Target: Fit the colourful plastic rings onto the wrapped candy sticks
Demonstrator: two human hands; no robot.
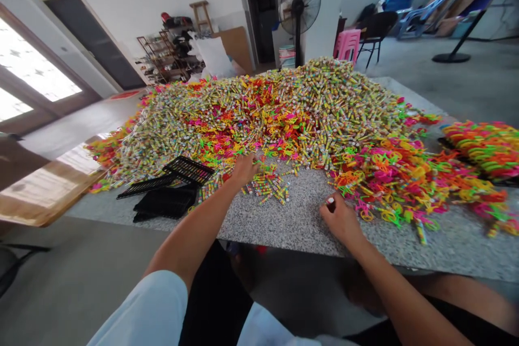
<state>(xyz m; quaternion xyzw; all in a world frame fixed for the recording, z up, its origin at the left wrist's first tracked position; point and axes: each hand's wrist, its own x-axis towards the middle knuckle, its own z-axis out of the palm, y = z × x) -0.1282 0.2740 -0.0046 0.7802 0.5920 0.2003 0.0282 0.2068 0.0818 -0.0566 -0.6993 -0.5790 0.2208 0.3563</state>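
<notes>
My left hand (244,169) reaches over the loose small printed tubes (272,184) at the front of the large heap. Its fingers are curled together, and what they hold, if anything, is hidden. Near the table's front edge, my right hand (343,219) is closed, with the white end of a small tube (331,201) showing at its fingers. Right beside that hand lies a pile of bright plastic pieces (385,178) in pink, orange, yellow and green, some looped. The big heap of tubes (336,97) spreads behind both hands, mixed with more bright pieces.
Black slotted plastic trays (166,200) lie stacked at the left of the speckled stone table (300,221). At the far right, a tray bears rows of bright pieces (486,146). A standing fan (299,8), pink stools (347,44) and a black chair (377,32) are behind.
</notes>
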